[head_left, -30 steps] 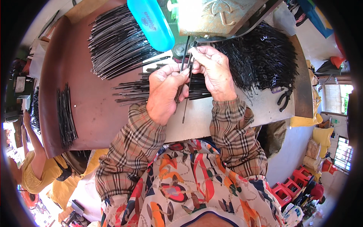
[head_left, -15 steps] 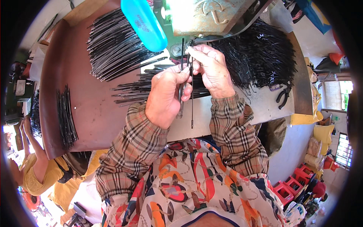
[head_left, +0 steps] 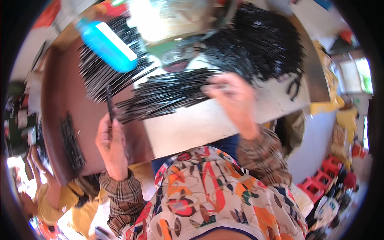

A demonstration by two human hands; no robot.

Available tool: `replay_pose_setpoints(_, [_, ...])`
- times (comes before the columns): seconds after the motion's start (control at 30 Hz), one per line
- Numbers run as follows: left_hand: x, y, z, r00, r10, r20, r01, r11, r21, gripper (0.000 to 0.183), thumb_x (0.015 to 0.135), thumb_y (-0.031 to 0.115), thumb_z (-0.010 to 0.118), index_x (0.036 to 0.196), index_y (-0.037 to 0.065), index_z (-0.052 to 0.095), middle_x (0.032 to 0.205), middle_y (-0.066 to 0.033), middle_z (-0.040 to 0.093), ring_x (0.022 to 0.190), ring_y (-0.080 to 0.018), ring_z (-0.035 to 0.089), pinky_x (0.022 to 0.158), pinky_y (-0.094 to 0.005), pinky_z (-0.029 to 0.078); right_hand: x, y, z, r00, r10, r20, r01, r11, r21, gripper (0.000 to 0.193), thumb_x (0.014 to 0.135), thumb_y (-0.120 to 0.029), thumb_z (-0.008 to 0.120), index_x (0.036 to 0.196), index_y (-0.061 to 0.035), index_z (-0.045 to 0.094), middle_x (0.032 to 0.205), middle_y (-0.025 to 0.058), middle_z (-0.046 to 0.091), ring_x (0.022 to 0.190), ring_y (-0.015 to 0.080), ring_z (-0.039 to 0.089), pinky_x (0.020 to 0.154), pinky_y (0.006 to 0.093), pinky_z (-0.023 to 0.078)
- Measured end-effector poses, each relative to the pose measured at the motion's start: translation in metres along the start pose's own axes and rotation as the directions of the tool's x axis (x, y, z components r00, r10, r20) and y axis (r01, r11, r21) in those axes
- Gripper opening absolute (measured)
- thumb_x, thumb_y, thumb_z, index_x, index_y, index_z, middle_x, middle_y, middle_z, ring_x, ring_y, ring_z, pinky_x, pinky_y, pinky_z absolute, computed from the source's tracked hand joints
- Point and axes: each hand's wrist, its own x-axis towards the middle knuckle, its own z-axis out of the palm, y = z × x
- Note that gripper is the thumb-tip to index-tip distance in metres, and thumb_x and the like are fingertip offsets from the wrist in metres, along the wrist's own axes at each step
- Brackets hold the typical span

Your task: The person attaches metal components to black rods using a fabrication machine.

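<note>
My left hand (head_left: 113,150) is closed on a few thin black umbrella ribs (head_left: 109,100), held upright over the left side of the bench near the front ends of a rib pile. My right hand (head_left: 236,104) is over the right end of the middle pile of black ribs (head_left: 172,92). It is smeared by motion, its fingers curled, and whether it holds anything I cannot make out. Behind the middle pile stands a machine with a green base (head_left: 170,54) and a pale, glaring body (head_left: 170,20).
A blue container (head_left: 110,46) lies on the left rib pile (head_left: 94,72). A larger black pile (head_left: 264,44) fills the back right, with black pliers (head_left: 294,88) before it. A small bundle (head_left: 72,144) sits at the left. Another person (head_left: 50,196) is at far left.
My hands have parted: the left moved left and toward me with ribs in it, the right moved right and nearer. The middle pile shows more fully, and the whole view has shifted.
</note>
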Motion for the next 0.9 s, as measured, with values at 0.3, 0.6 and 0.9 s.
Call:
replay_pose_setpoints(0.3, [0.028,-0.052,-0.129,0.814,0.558,-0.163,-0.093,0.403,0.911,0.037,0.078,0.002,0.064,0.114,-0.002,0.059,0.105,-0.0216,0.060,0.096,-0.0401,0.058,0.084,-0.0427,0.047,-0.027,0.021,-0.089,0.998,-0.063,0.021,0.058,0.689,-0.722,0.007,0.082,-0.005,0.065,0.084,-0.0011,0.060,0.077,0.0120,0.058,0.070,0.0280,0.058,0.064,0.0338,0.045])
replay_pose_setpoints(0.6, [0.010,-0.021,-0.015,0.878,0.478,-0.029,-0.384,0.739,0.553,0.018,0.074,-0.002,0.070,0.091,0.000,0.067,0.095,-0.0135,0.063,0.083,-0.0265,0.062,0.074,-0.0309,0.050,-0.021,0.014,-0.088,0.998,-0.044,0.046,0.064,0.645,-0.762,0.008,0.081,-0.009,0.066,0.084,-0.0041,0.060,0.077,0.0110,0.059,0.071,0.0273,0.058,0.064,0.0353,0.045])
replay_pose_setpoints(0.9, [0.016,-0.027,0.053,0.727,0.568,0.386,-0.686,0.608,0.400,0.017,0.066,-0.004,0.070,0.082,0.001,0.065,0.083,-0.0095,0.059,0.074,-0.0281,0.056,0.065,-0.0362,0.047,-0.025,0.014,-0.092,0.999,-0.032,-0.019,0.005,0.635,-0.773,0.014,0.077,-0.012,0.071,0.086,-0.0055,0.061,0.080,0.0089,0.060,0.071,0.0253,0.058,0.064,0.0339,0.046])
